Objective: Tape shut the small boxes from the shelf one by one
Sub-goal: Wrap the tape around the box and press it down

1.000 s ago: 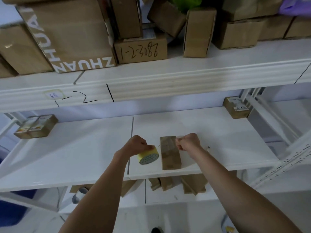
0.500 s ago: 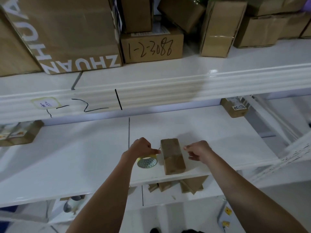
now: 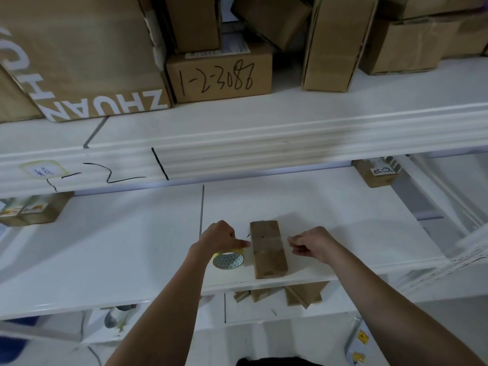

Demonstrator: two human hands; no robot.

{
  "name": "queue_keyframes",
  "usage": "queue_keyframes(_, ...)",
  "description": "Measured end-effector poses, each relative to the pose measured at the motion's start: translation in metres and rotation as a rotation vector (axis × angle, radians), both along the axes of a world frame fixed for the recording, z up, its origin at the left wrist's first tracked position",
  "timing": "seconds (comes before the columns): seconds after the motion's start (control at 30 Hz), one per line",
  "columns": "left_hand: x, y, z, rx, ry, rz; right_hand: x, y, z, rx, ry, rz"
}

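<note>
Head view is showing a small oblong brown cardboard box (image 3: 268,249) lying lengthwise near the front edge of the white middle shelf (image 3: 118,249), between the two hands; the left hand (image 3: 220,237) is sitting just left of the box with its fingers curled over a yellow-edged roll of clear tape (image 3: 228,259), which it is holding against the shelf, its thumb reaching to the box's left side; the right hand (image 3: 313,243) is hovering just right of the box, fingers loosely curled and pinched together, though whether a strip of tape is held between them I cannot tell; a glossy band seems to be running across the box top; above, the white upper shelf (image 3: 290,143) is carrying larger cardboard boxes, one handwritten "1-2-3088" (image 3: 219,75); two more small brown boxes are resting at the back left (image 3: 31,211) and back right (image 3: 375,173) of the middle shelf.
</note>
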State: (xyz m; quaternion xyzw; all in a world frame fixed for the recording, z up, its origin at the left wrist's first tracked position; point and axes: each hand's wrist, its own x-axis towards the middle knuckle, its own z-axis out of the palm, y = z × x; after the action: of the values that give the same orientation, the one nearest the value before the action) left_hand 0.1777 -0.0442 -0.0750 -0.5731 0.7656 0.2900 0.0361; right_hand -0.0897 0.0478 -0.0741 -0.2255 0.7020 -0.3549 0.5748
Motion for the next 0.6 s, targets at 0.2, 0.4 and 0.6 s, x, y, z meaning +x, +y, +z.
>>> queue_keyframes(0.2, -0.002, 0.0, -0.003, -0.047, -0.039, -0.003, -0.002, -0.002, -0.002, 0.044, 0.042, 0.014)
queue_keyframes(0.4, -0.003, 0.0, -0.006, -0.05, -0.066, 0.01, -0.002, 0.0, -0.005, 0.062, 0.086, 0.037)
queue_keyframes(0.6, -0.002, -0.002, -0.011, -0.042, -0.082, 0.014, 0.001, -0.003, -0.009, 0.069, 0.133, 0.057)
